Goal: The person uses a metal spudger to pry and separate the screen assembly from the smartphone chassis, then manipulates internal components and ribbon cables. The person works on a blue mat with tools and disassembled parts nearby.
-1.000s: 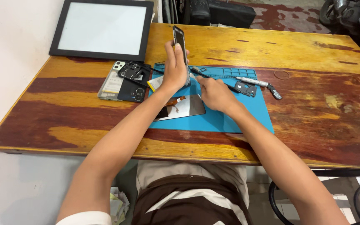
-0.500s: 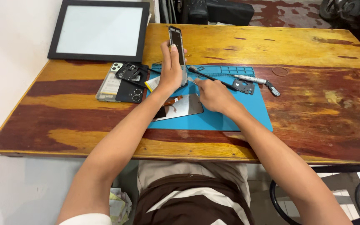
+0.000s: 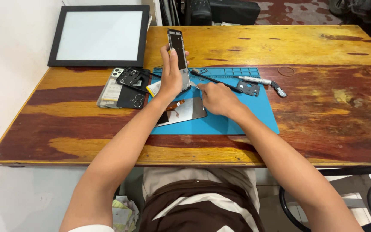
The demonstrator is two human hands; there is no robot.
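Your left hand (image 3: 171,76) is gripping one phone frame (image 3: 178,51) upright over the blue mat (image 3: 245,116), your right hand (image 3: 217,98) is pinching one thin black tool (image 3: 213,79), with one loose screen (image 3: 185,110) between your wrists and two phones (image 3: 123,90) sitting left.

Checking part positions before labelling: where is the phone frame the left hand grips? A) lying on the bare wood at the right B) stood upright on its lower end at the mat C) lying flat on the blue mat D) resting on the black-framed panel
B: the left hand holds the phone frame upright, its lower end down at the blue mat; the right hand rests on the mat beside it.
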